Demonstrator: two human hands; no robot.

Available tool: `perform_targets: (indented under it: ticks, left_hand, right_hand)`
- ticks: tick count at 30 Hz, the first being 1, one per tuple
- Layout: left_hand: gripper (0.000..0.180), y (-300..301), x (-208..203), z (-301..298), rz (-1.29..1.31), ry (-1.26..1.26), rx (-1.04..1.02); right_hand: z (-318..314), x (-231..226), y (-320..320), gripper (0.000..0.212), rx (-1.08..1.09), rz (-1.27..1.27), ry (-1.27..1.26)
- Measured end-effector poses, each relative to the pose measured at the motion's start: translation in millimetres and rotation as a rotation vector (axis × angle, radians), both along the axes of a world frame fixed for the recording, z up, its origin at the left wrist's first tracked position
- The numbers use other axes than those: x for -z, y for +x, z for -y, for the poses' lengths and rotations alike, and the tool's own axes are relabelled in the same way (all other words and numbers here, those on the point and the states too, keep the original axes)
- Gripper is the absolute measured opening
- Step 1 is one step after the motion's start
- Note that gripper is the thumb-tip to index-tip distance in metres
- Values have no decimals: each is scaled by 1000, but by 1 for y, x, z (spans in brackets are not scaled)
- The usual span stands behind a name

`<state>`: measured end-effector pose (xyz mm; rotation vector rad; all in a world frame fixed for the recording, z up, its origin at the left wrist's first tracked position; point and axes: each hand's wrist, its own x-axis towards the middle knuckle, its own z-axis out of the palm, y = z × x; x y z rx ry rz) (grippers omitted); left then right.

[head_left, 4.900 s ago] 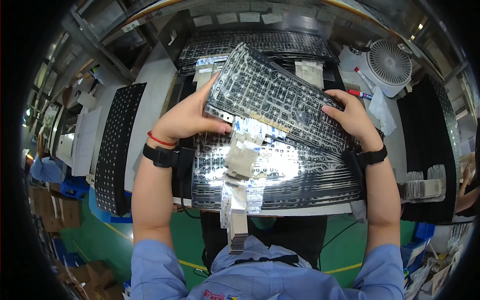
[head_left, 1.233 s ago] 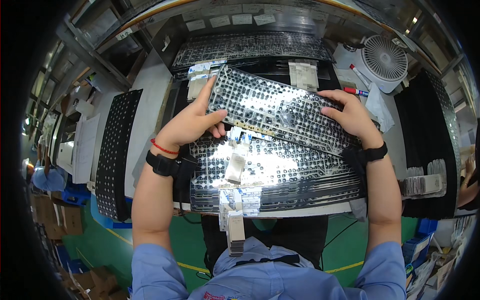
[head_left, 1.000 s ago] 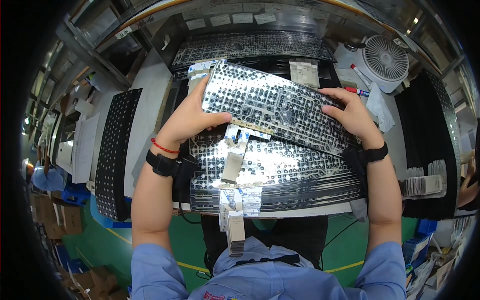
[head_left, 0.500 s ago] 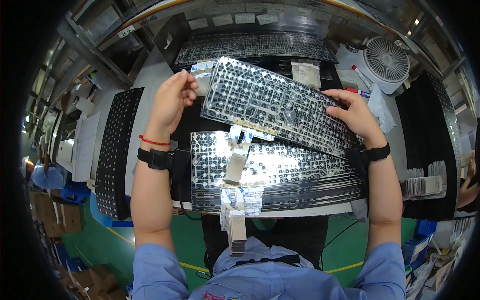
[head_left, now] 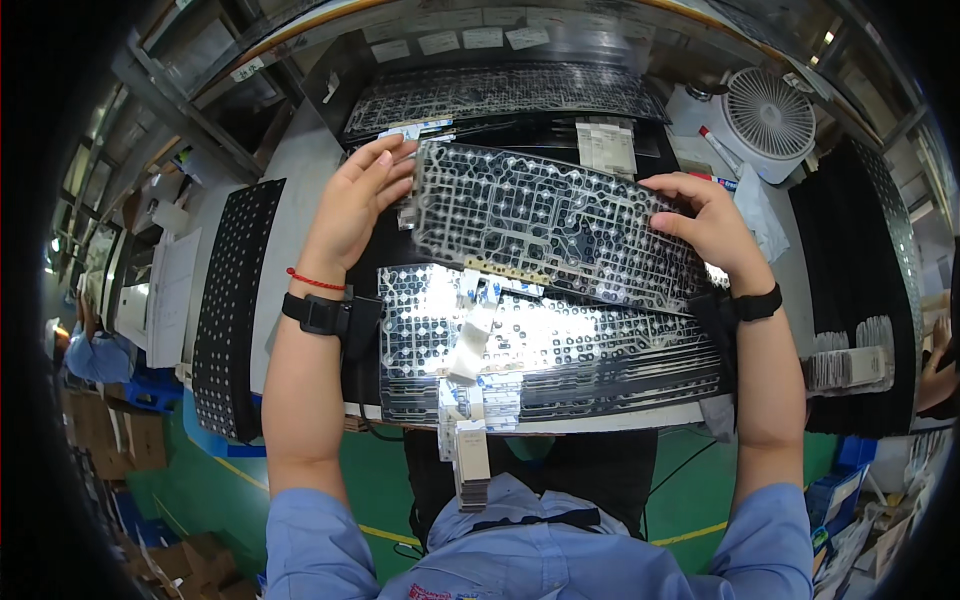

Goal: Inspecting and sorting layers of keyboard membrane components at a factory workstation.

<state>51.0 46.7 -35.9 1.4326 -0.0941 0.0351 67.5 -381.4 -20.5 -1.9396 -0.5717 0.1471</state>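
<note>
My right hand (head_left: 705,222) grips the right end of a keyboard circuit sheet (head_left: 550,225), a thin dark panel with silvery traces and rows of round key spots. The sheet is held tilted, its left end raised toward the far side. My left hand (head_left: 365,195) is beside its left end, fingers stretched and slightly apart; whether the fingertips touch the edge I cannot tell. From its lower edge hangs a pale connector tail (head_left: 472,345). Below lies a stack of similar sheets (head_left: 620,375), with their tails (head_left: 473,462) bundled over the table's near edge.
More circuit sheets (head_left: 510,95) lie at the back. Black perforated panels (head_left: 237,300) stand at left, and a dark stack (head_left: 850,270) at right holds a bundle of tails (head_left: 850,370). A white fan (head_left: 770,115) and red marker (head_left: 718,144) are back right. Another person (head_left: 98,352) sits far left.
The held sheet's left end has come down a little and toward me. My left hand has moved closer to that end, its fingers extending from a curl. My right hand keeps its grip.
</note>
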Motion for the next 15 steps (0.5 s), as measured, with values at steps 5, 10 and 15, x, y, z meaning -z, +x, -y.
perform_targets:
  ticks: [5, 10, 15]
  left_hand:
    - [54, -12, -10, 12, -97, -39, 254]
    - [54, -18, -18, 17, -33, -111, 464]
    - [45, -18, -14, 22, -71, -97, 424]
  right_hand:
    - [-7, -3, -4, 41, -17, 74, -219]
    - [-11, 2, -4, 40, -29, 79, -211]
    - [-9, 5, -3, 42, -3, 28, -254]
